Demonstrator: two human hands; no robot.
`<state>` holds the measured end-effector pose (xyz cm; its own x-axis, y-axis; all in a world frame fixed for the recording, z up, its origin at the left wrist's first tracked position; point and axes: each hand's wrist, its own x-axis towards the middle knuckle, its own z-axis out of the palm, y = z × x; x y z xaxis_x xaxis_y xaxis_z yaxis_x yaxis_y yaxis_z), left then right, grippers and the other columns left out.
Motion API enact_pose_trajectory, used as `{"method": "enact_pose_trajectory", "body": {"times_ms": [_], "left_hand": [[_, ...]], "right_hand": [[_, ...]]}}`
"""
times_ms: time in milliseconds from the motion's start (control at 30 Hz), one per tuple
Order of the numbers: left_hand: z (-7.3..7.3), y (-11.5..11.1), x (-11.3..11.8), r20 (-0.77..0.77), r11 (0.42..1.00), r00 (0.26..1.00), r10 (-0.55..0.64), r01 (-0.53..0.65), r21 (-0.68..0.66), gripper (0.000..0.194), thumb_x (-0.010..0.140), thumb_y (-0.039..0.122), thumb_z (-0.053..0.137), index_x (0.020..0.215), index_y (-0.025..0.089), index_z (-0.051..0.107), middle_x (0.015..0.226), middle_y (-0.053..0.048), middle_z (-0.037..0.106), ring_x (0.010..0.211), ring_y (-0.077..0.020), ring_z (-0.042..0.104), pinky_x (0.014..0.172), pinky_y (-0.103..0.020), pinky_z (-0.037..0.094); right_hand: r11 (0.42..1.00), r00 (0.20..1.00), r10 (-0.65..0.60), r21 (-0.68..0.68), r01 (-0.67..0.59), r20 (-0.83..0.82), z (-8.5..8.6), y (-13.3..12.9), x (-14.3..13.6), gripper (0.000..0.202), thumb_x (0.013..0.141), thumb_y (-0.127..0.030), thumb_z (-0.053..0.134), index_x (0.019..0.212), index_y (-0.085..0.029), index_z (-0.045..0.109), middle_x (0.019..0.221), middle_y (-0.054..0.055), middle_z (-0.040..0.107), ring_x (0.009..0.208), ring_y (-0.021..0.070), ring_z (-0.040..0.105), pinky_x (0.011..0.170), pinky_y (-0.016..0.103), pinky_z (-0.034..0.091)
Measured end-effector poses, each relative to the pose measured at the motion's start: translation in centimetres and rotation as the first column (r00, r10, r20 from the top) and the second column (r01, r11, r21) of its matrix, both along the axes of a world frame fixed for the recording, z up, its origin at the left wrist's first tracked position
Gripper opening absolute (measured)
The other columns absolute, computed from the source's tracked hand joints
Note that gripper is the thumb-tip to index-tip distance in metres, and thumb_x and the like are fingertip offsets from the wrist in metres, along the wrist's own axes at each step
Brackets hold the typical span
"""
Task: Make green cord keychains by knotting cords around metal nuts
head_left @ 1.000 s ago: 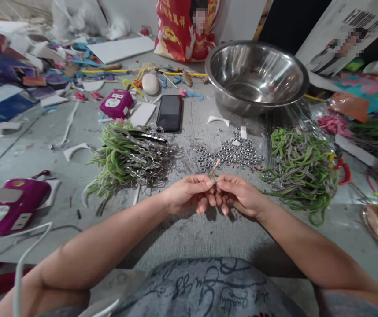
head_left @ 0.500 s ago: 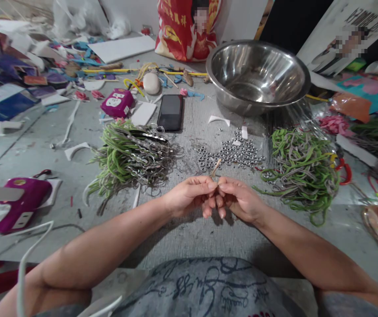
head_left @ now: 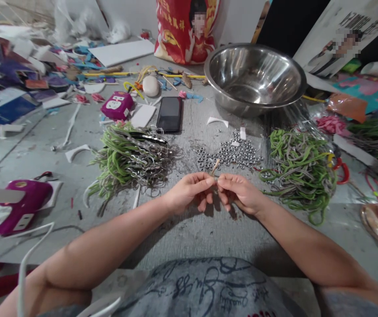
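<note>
The grey shirt (head_left: 209, 290) is nearest, against the edge of the table (head_left: 176, 246). Over the tabletop, the left hand (head_left: 192, 192) and right hand (head_left: 241, 192) meet at the fingertips, thumb pressed to forefinger in each (what lies between, if anything, is too small to tell). A thin stick (head_left: 215, 166) shows just beyond the fingertips, at the near side of a scatter of metal rings (head_left: 240, 152); I cannot tell whether it is held. To the left of the rings lies a green-and-grey cord bundle (head_left: 111, 154), metal bits at its right end; to the right, a looser cord heap (head_left: 301, 171), a red handle (head_left: 343, 171) beside it. Farther off are a phone (head_left: 169, 114), a steel basin (head_left: 218, 94) and a red bag (head_left: 180, 35).
</note>
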<state>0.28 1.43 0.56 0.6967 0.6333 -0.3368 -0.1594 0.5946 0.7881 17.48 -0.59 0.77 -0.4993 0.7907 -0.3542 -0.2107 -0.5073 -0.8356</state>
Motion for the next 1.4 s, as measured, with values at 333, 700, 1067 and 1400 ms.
{"method": "enact_pose_trajectory", "body": {"times_ms": [333,700,1067,1400], "left_hand": [[-0.2,0.2,0.2,-0.075,0.991,0.989,0.130,-0.127,0.044,0.038,0.066,0.046,0.071,0.072,0.014,0.051,0.053,0.002,0.060,0.037,-0.0063,0.052,0.037,-0.017,0.040],[0.0,0.1,-0.1,-0.078,0.998,0.997,-0.009,0.014,0.067,0.037,0.071,0.048,0.067,0.074,0.014,0.052,0.050,0.003,0.057,0.033,-0.0046,0.045,0.034,-0.016,0.033],[0.1,0.4,-0.3,-0.134,0.991,0.989,-0.060,0.076,0.111,0.038,0.065,0.047,0.071,0.065,0.012,0.055,0.051,0.002,0.060,0.033,-0.0032,0.044,0.033,-0.016,0.029],[0.1,0.3,-0.9,0.157,0.960,0.963,-0.220,0.243,-0.141,0.031,0.071,0.040,0.070,0.070,0.013,0.056,0.050,-0.002,0.064,0.028,-0.0059,0.046,0.028,-0.014,0.029]], "right_hand": [[0.993,0.991,-0.117,0.004,0.117,0.071,0.0,0.2,0.0,0.033,0.076,-0.049,0.060,0.080,-0.017,0.054,0.046,-0.006,0.058,0.030,0.0060,0.048,0.030,0.014,0.037],[1.000,0.998,0.006,-0.023,-0.005,0.070,-0.1,0.2,0.2,0.031,0.074,-0.045,0.061,0.066,-0.017,0.051,0.044,-0.005,0.058,0.029,0.0057,0.047,0.028,0.014,0.036],[1.000,0.994,0.020,-0.003,-0.020,0.111,-0.3,0.1,0.2,0.032,0.075,-0.046,0.062,0.069,-0.017,0.051,0.043,-0.006,0.056,0.028,0.0046,0.044,0.028,0.013,0.034],[0.969,0.971,0.182,-0.137,-0.204,-0.158,0.4,-0.3,0.0,0.039,0.073,-0.052,0.062,0.065,-0.018,0.046,0.042,-0.005,0.059,0.022,0.0045,0.039,0.022,0.012,0.026]]}}
